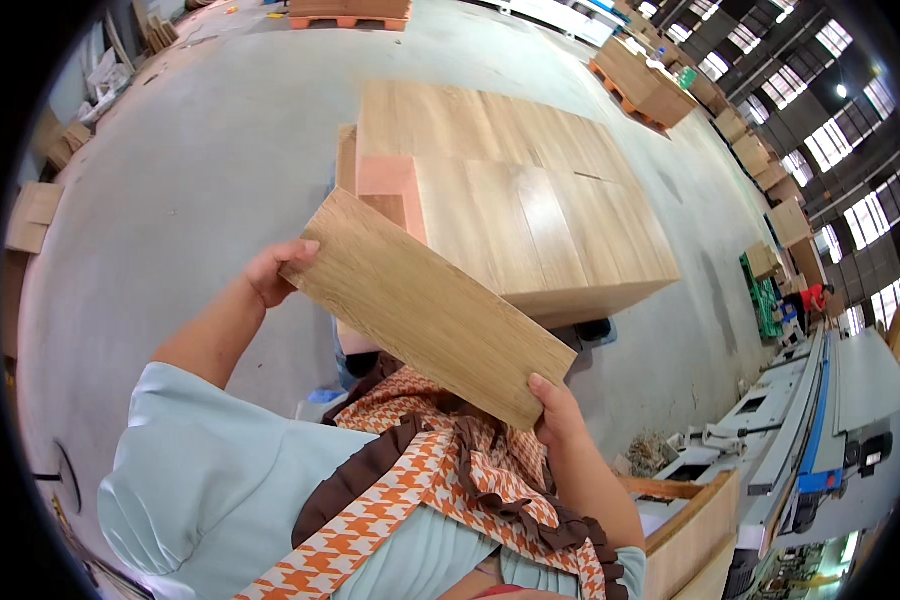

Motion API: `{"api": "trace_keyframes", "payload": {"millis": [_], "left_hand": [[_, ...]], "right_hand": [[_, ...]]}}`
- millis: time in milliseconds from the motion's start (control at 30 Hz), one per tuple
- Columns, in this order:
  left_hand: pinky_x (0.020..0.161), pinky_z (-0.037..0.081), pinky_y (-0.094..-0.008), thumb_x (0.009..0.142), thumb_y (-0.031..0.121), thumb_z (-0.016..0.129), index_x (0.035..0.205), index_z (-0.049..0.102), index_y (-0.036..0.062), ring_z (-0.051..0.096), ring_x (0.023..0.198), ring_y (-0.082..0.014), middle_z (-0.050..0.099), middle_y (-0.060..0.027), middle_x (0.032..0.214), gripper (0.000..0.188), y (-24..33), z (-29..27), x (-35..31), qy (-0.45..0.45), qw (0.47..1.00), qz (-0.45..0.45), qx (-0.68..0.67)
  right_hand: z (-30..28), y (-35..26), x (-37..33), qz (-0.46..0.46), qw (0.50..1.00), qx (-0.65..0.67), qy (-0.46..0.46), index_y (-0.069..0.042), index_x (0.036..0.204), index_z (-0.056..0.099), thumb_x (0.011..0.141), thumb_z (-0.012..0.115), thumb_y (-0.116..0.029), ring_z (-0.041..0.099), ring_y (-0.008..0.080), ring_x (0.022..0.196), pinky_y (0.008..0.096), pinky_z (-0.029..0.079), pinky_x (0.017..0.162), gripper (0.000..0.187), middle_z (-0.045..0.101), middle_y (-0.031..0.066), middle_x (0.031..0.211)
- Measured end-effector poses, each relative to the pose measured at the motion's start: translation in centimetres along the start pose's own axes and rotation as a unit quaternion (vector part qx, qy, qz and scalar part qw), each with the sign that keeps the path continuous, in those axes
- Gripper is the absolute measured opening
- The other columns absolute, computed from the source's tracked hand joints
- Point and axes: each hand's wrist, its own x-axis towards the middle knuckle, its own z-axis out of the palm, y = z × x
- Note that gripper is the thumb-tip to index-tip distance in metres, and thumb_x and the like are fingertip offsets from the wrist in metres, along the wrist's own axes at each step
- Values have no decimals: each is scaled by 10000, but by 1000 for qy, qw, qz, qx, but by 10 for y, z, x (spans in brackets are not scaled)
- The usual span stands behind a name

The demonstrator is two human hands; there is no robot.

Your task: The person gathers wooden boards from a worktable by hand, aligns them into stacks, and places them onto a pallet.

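Note:
A rectangular wood-grain board [430,310] is held slantwise in front of my body. My left hand [282,268] grips its upper left end, thumb on the face. At the lower right end my right hand [558,408] is closed on it, thumb also on top; the fingers of both hands are mostly hidden underneath. Just beyond the board stands a broad stack of wood-grain panels [490,215]. Part of a pinkish panel [390,177] shows at the stack's left side, partly covered by the held board.
To the right runs a long machine [800,420] with a blue rail. Close to my right arm is a wooden box or frame [695,525]. Panels on pallets [645,85] stand farther off, and a person in red [816,297] bends near a green pallet [760,300].

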Motion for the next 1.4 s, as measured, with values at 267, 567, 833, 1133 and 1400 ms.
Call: {"api": "trace_keyframes", "payload": {"millis": [267, 567, 833, 1133, 1400], "left_hand": [[951, 291, -390, 795, 608, 364, 1245, 394, 63, 429, 1095, -226, 474, -89, 1200, 707, 42, -18, 18, 5, 979, 110, -172], [1024, 211, -407, 767, 547, 505, 1304, 279, 81, 336, 1190, -278, 387, -121, 1277, 746, -88, 54, 41, 73, 931, 209, -291], [963, 325, -439, 721, 321, 565, 1258, 331, 41, 401, 1141, -305, 413, -142, 1250, 649, -102, 14, 47, 175, 903, 117, -374], [892, 407, -424, 725, 306, 544, 1215, 380, 30, 487, 1058, -298, 490, -148, 1165, 586, -122, -16, 83, 147, 941, 41, -303], [801, 462, -397, 752, 258, 550, 1123, 439, 7, 540, 951, -257, 538, -130, 1057, 462, -138, -51, 170, 162, 973, -22, -160]], "right_hand": [[33, 16, 50, 79, 989, 126, -8, -33, 1232, 356, 751, 616, -264, 473, 262, 1075, 402, 400, 900, 594, 477, 119, 1180], [68, 42, 55, 44, 994, 86, 45, -30, 1232, 336, 746, 651, -175, 451, 242, 1069, 365, 387, 892, 597, 458, 112, 1175], [79, 74, 55, 151, 986, -58, -44, 40, 1221, 310, 747, 663, -168, 455, 223, 1047, 319, 368, 892, 627, 440, 148, 1177], [56, 92, 67, 405, 900, 43, -158, -14, 1161, 448, 768, 629, -139, 499, 161, 999, 301, 377, 890, 450, 534, 88, 1052], [62, 81, 78, 423, 893, 41, -150, 61, 1307, 135, 800, 598, -173, 473, 205, 1081, 293, 391, 907, 726, 429, 154, 1190]]}}
